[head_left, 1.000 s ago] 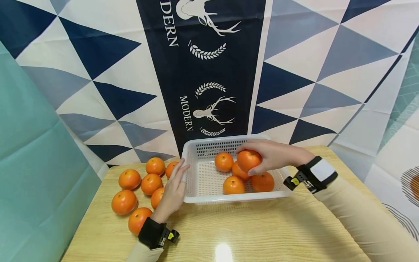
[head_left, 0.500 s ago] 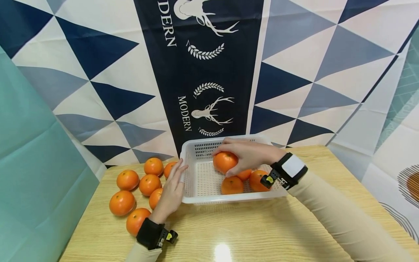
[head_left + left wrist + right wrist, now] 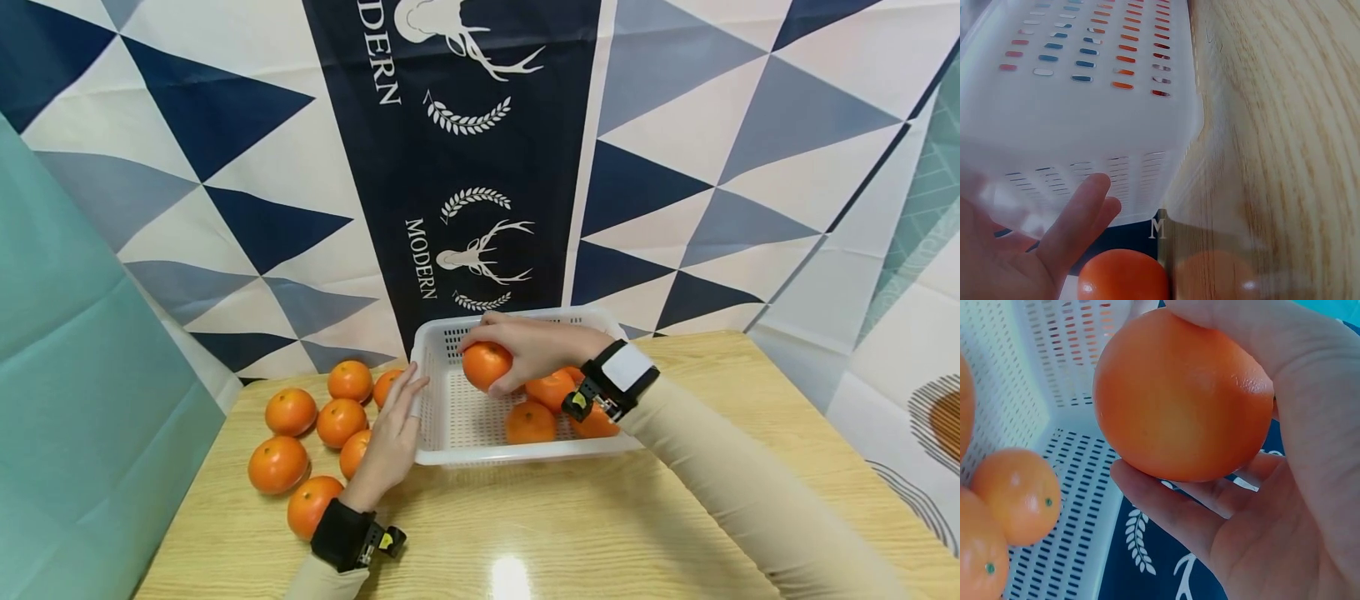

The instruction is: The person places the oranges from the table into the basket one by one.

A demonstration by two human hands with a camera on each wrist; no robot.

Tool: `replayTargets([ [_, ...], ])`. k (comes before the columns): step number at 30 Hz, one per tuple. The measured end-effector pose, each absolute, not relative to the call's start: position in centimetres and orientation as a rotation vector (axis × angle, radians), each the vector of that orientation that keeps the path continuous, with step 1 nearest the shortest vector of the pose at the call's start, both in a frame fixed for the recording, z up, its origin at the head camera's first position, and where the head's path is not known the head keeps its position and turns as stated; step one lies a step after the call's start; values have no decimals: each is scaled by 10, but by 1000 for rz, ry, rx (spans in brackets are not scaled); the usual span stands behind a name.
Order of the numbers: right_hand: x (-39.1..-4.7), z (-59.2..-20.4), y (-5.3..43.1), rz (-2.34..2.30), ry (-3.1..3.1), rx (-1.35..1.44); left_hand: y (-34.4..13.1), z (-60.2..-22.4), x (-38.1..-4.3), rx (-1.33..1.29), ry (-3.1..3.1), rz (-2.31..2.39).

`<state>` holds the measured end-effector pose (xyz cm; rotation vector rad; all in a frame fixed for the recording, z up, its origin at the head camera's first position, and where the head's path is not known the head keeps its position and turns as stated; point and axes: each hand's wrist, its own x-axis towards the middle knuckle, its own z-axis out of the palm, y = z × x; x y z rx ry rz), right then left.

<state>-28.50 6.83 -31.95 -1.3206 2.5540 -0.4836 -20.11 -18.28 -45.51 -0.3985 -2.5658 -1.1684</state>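
My right hand [image 3: 531,346] grips an orange [image 3: 487,365] between thumb and fingers, above the left part of a white perforated basket [image 3: 525,455]. Close up in the right wrist view, the held orange [image 3: 1179,394] fills the space between thumb and fingertips. Below and to its right, several oranges [image 3: 531,422] lie in the basket, some partly hidden by my right wrist. My left hand [image 3: 392,437] rests at the basket's left end with fingers extended. In the left wrist view, its fingers [image 3: 1079,215] lie along the perforated end wall.
Left of my left hand, several oranges [image 3: 278,465] sit loose on the wooden table [image 3: 570,533]; one peeks out beyond my fingertips. A patterned cloth [image 3: 480,167] hangs right behind the basket, and a teal cloth [image 3: 90,400] borders the left side.
My right hand has carried the orange leftward across the basket, uncovering oranges on the right. My left hand stays at the basket's end. The head view has shifted slightly.
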Motion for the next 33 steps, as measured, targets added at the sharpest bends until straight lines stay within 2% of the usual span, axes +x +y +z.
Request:
replayTargets([
  [19,-294,-365,34,-333,2475,-1301,-182,-455,-201,-403,-2555,-1174],
  [33,-292,-376,26,-232,2351,-1229,-183,-455,-203,-411,-2544,-1172],
])
